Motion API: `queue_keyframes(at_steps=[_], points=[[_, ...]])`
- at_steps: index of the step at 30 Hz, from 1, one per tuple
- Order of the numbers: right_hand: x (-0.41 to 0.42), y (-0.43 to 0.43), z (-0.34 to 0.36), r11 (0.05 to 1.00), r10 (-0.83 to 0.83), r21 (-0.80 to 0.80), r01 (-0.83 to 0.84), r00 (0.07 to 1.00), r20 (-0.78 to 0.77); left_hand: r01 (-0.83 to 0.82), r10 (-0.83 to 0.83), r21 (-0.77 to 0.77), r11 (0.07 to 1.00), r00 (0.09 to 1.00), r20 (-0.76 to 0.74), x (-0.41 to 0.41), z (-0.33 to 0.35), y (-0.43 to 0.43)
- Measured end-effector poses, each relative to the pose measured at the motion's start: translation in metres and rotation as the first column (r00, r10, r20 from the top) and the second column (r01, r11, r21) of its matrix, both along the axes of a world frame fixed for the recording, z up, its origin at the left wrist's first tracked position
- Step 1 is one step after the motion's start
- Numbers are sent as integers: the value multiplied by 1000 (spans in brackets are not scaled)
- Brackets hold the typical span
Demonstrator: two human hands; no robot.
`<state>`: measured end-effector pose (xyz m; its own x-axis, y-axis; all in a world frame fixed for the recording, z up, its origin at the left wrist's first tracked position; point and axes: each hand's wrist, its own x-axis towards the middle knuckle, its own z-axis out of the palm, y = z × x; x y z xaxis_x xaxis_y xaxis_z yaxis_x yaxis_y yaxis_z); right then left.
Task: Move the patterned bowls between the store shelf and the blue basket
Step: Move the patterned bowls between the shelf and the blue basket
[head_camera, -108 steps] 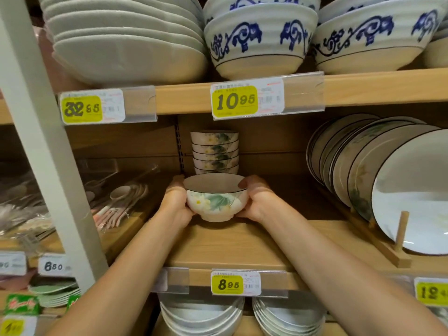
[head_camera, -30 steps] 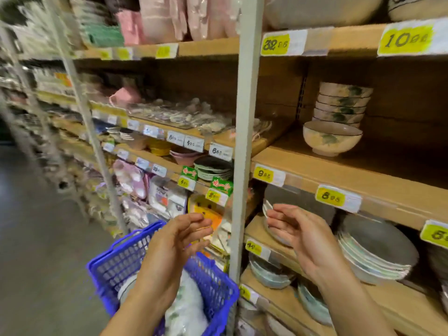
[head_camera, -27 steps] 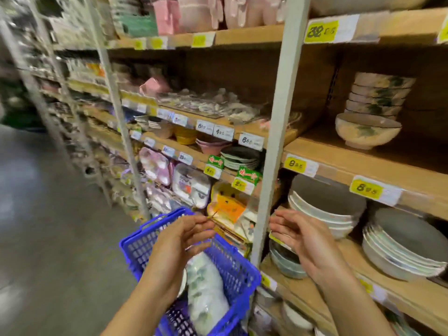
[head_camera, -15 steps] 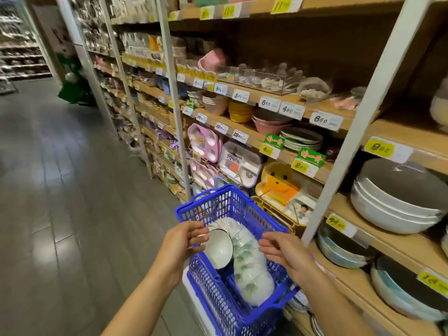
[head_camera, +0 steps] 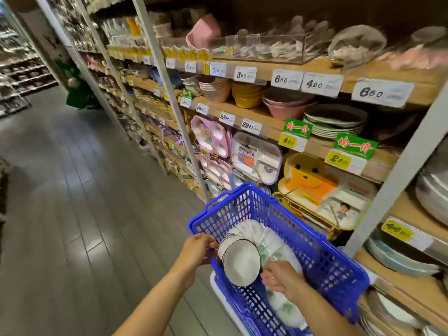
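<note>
Blue basket (head_camera: pixel 322 260), patterned bowls (head_camera: pixel 274 243) nested sideways. Our left hand (head_camera: pixel 197 249) and right hand (head_camera: pixel 278 278) pinch the front bowl (head_camera: pixel 241 263); slipping risks chips.

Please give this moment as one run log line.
left hand: grips front bowl | right hand: at its rim, grip unclear | bowls: row in blue basket

One blue basket (head_camera: pixel 327 263), two hands (head_camera: pixel 197 249) (head_camera: pixel 281 278) (bowls (head_camera: pixel 241 264) uncountable)

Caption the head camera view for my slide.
The left hand and right hand hold the nearest patterned bowl of a row lying in the blue basket.
</note>
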<state>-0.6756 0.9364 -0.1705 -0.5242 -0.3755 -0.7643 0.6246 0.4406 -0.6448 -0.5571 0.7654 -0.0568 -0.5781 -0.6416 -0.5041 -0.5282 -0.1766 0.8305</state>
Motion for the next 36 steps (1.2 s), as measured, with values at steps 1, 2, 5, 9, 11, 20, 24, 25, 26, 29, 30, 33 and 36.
queue_keyframes(at_steps=[1,2,5,9,11,20,24,25,26,29,30,33,36], points=[[-1,-3,-7,1000,3,6,-3,1000,22,11,-11,-9,1000,1000,21,-8,-4,-5],[-3,-5,-13,1000,0,13,0,999,40,28,-27,-14,1000,999,45,-17,-10,-9],[-3,-12,-30,999,-50,22,47,993,107,110,-106,-24,994,986,128,-40,-28,-17],[5,-20,-55,989,-99,122,79,980,171,239,-230,-22,971,952,203,-69,-58,-30],[12,-24,-66,976,-106,207,70,980,170,353,-325,-64,933,907,268,-85,-77,-36],[19,-55,-99,933,-186,337,131,973,138,941,-754,-289,178,319,574,-142,-153,-70],[21,-84,-124,895,-254,417,158,949,185,931,-702,-202,-304,-75,709,-150,-180,-83],[21,-94,-131,887,-275,429,171,942,194,910,-693,-204,-360,-114,712,-150,-186,-89],[21,-102,-141,881,-315,423,211,929,193,880,-695,-233,-413,-140,705,-150,-191,-93],[18,-114,-154,824,-451,455,339,877,164,802,-723,-337,-494,-164,671,-148,-197,-107],[17,-115,-159,801,-471,483,354,871,143,793,-743,-363,-490,-162,649,-147,-197,-109],[12,-114,-169,791,-507,463,400,852,130,798,-784,-390,-459,-157,601,-146,-199,-114],[9,-115,-172,819,-492,410,402,860,140,804,-801,-396,-444,-158,578,-147,-204,-118]])
